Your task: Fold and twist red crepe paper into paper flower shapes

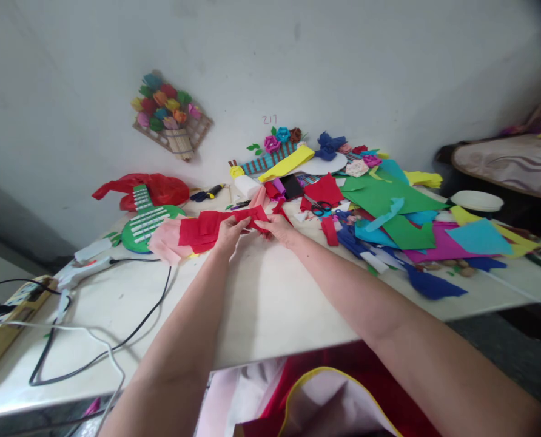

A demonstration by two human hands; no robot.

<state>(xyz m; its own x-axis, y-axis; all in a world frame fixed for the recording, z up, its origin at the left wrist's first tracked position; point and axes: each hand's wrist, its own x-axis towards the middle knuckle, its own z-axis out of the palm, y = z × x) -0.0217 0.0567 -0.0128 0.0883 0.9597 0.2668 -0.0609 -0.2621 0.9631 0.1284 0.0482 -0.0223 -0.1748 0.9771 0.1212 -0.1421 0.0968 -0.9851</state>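
Observation:
A piece of red crepe paper point(253, 213) is stretched between my two hands above the table. My left hand point(230, 233) pinches it on the left, with the thumb on top. My right hand point(277, 229) grips its right end between thumb and fingers. More red paper point(202, 232) lies just left of my left hand, over a pale pink sheet point(165, 238). Whether it joins the piece I hold cannot be made out. Black-handled scissors point(320, 208) rest on scraps beyond my right hand.
A glue gun point(84, 272), black cord and power strip point(16, 318) lie at left, near a green round craft piece point(150, 227). Coloured sheets, among them a green sheet point(389, 193), heap at right. A paper bouquet point(168, 112) hangs on the wall.

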